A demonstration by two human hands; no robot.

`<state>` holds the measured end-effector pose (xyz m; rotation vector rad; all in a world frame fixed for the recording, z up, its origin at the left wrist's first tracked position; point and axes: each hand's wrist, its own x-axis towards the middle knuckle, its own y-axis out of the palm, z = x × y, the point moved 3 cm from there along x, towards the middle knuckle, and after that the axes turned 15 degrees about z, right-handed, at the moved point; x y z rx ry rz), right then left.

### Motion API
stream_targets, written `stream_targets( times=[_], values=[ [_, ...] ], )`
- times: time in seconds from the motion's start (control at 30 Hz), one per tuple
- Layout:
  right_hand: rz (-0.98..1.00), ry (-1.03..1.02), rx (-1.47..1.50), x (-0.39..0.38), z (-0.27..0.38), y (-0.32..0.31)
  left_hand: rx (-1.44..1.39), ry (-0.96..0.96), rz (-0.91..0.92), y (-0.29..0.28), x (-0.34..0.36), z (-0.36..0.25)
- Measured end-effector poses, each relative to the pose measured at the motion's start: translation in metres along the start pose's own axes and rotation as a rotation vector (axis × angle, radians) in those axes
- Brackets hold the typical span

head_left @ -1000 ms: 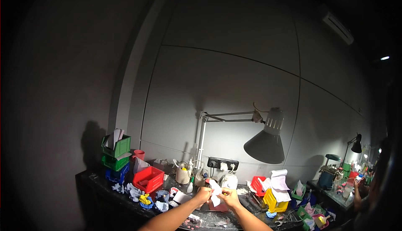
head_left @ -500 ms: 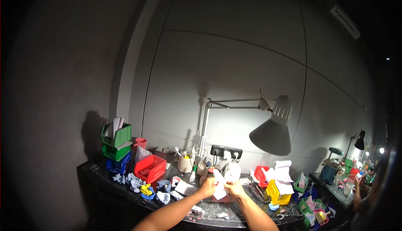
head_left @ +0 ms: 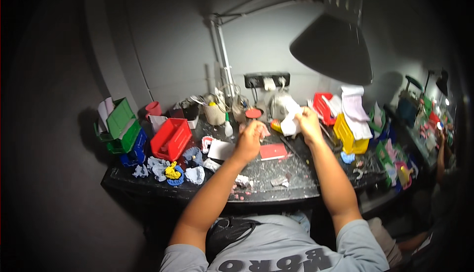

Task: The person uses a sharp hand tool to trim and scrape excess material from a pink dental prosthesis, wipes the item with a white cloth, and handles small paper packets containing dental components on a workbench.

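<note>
My right hand (head_left: 310, 125) is closed on a thin white sheet (head_left: 291, 115), which hangs to the left of its fingers. My left hand (head_left: 249, 141) is up over the bench with its fingers pinched together. Whatever it may hold is too small to make out; something pinkish shows just beside the fingertips. Between the two hands, lower down, a flat red block (head_left: 273, 151) lies on the bench. Behind my left hand is a round red-topped thing (head_left: 254, 113). A white rectangular slab (head_left: 220, 149) lies left of my left wrist.
Dental casts (head_left: 195, 174) and crumpled bits lie at the left, before a red bin (head_left: 171, 138) and stacked green bins (head_left: 123, 133). A yellow bin (head_left: 351, 136) with papers stands right. A lamp shade (head_left: 335, 47) hangs above. Another person's arm (head_left: 441, 158) shows far right.
My hands have moved apart; the white sheet, earlier between both, is now in the right hand only. The red block has come into fuller view. The head view has tilted down.
</note>
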<state>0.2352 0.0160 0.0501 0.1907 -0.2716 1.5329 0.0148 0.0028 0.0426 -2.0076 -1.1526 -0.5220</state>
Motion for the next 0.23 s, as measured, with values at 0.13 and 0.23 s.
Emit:
stream_targets(
  times=[0.13,0.23],
  values=[
    [0.018,-0.110,0.073,-0.011,0.014,0.013,-0.068,-0.059,-0.008,-0.006,-0.006,0.003],
    [0.231,-0.094,0.061,-0.011,0.012,0.021,-0.100,-0.103,0.017,-0.003,-0.005,0.000]
  ],
)
